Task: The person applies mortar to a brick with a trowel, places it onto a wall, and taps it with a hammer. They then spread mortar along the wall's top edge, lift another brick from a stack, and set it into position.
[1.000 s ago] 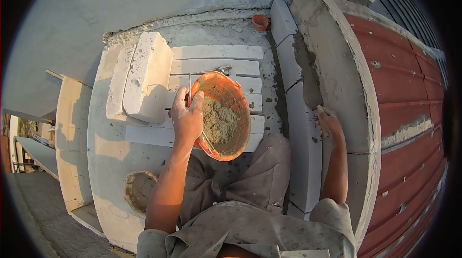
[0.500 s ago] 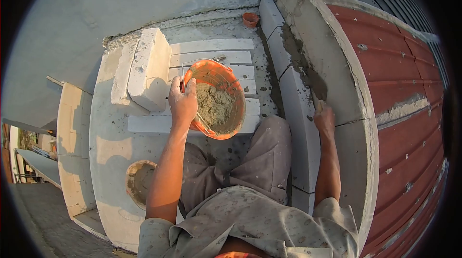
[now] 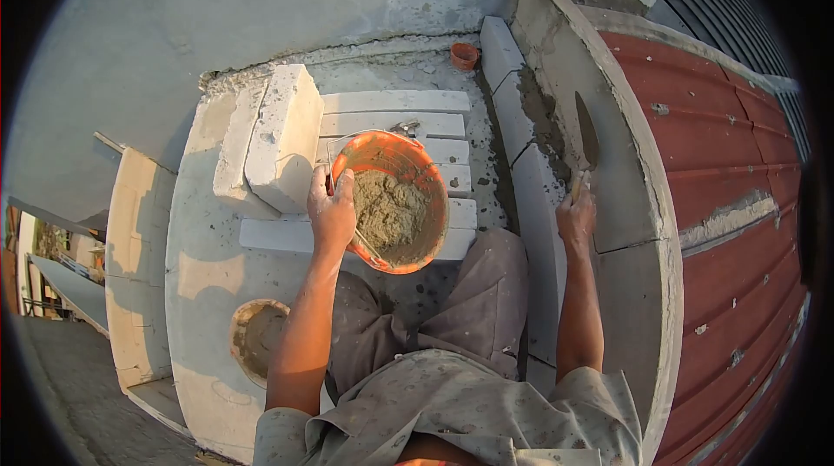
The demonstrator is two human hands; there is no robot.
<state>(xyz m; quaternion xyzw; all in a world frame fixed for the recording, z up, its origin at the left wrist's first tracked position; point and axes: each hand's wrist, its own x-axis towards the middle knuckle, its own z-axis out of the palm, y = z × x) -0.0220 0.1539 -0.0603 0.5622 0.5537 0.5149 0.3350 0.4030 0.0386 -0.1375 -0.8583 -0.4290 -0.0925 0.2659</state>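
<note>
My left hand is closed on the rim of an orange bucket, which tilts toward me. Wet grey mortar fills the lower part of it. In my right hand is the handle of a trowel, its pointed blade on edge against the inner face of the low wall. Beside that blade, mortar lies along the gap between the wall and a row of white blocks.
Two upright white blocks stand left of the bucket, with flat white slabs behind it. A round mortar tub sits by my left arm. At the back is a small orange pot. Red metal roofing lies beyond the wall.
The trowel has come up out of the mortar gap, and its blade now shows upright by the wall. My right hand has shifted slightly left. The left hand keeps its hold on the bucket.
</note>
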